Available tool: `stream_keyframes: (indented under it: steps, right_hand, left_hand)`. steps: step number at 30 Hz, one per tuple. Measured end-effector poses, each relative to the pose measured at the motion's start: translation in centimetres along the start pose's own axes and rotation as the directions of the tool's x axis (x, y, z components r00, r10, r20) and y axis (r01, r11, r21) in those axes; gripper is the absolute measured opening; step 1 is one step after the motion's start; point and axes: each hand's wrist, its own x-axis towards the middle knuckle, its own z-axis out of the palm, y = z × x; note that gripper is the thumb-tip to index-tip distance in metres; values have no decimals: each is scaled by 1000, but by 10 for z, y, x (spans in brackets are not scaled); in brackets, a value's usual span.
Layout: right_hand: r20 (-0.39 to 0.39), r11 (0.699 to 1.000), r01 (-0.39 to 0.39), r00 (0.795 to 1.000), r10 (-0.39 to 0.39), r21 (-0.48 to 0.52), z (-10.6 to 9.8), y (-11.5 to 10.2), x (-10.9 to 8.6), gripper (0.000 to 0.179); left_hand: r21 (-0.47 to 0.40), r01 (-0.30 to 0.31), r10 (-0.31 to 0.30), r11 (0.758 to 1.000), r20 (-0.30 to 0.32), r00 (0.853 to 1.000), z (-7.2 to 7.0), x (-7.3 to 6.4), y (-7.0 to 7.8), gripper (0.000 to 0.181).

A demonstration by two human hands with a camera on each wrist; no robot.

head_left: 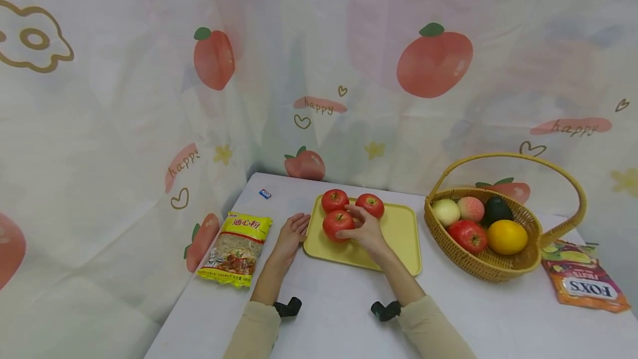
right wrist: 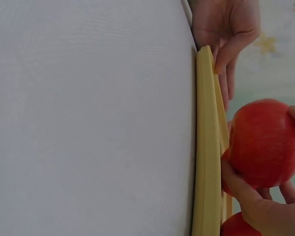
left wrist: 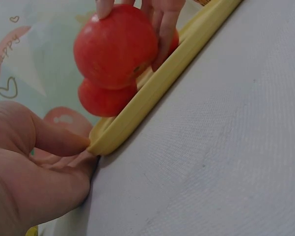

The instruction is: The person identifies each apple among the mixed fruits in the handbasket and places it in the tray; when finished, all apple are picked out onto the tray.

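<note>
The front apple is over the left half of the tray, whose long axis runs left to right on the tabletop; the right hand, nearer, grips that apple from its right; the left hand pinches the tray's left edge; two other apples sit just beyond.

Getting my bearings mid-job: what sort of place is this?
Probably a staged tabletop set-up rather than a real kitchen: patterned cloth hangs behind a white table set with a basket of fruit and a tray of apples.
</note>
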Motion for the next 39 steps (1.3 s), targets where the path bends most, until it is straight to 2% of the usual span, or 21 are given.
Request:
stream_keyframes:
  steps: [27,39]
  right_hand:
    - [-7,1000,-12,1000,12,-28,16,4,2,75]
    - [85,998,30,996,-25,-58,12,3,-3,83]
  left_hand:
    - [6,32,-32,999,-17,999,5,-3,2,74]
    - [13,50,-49,999,-24,998,3,-3,6,73]
